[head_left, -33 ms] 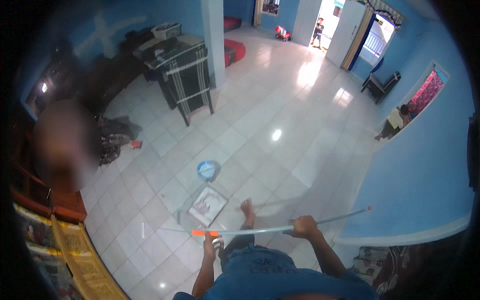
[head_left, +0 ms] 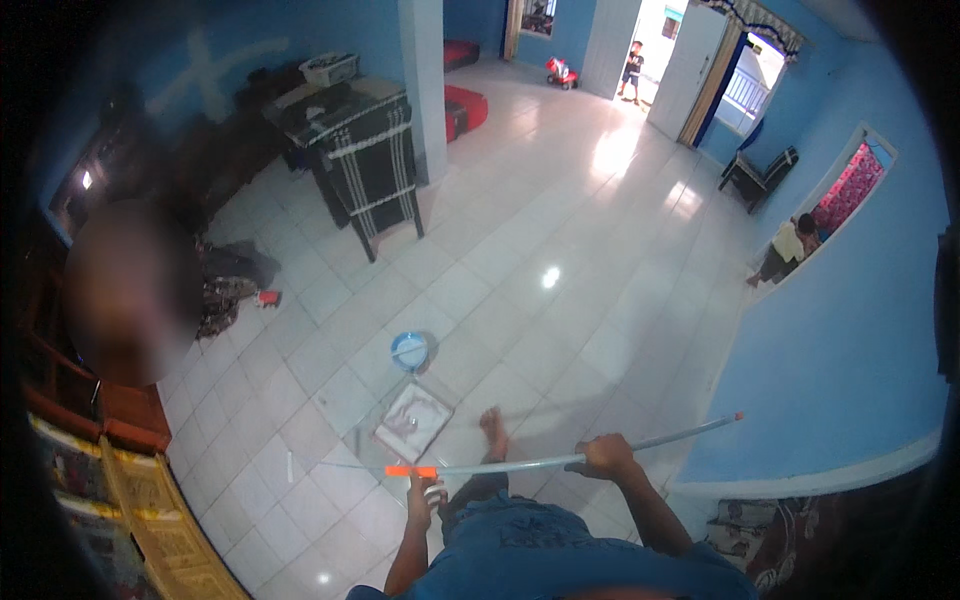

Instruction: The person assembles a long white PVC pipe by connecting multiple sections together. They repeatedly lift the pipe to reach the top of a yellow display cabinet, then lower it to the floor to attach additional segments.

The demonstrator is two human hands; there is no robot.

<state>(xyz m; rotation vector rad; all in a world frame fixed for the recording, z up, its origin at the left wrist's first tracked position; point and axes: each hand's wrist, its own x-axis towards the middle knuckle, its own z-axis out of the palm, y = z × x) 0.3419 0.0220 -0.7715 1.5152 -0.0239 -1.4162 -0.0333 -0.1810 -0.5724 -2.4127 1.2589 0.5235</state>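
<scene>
Right hand [head_left: 603, 456] clenched around a long grey pole [head_left: 520, 464], held roughly level above the white tiled floor [head_left: 560, 330]. Left hand [head_left: 423, 492] grips it near the orange band [head_left: 411, 471], probably closed, view's blurry. Paint tray [head_left: 413, 421] and blue bowl [head_left: 409, 351] lie on the floor beyond the pole.

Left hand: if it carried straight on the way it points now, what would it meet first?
Probably the white paint tray on the floor tiles, just beyond the left hand gripping the pole near its orange band; depth is unclear.
</scene>
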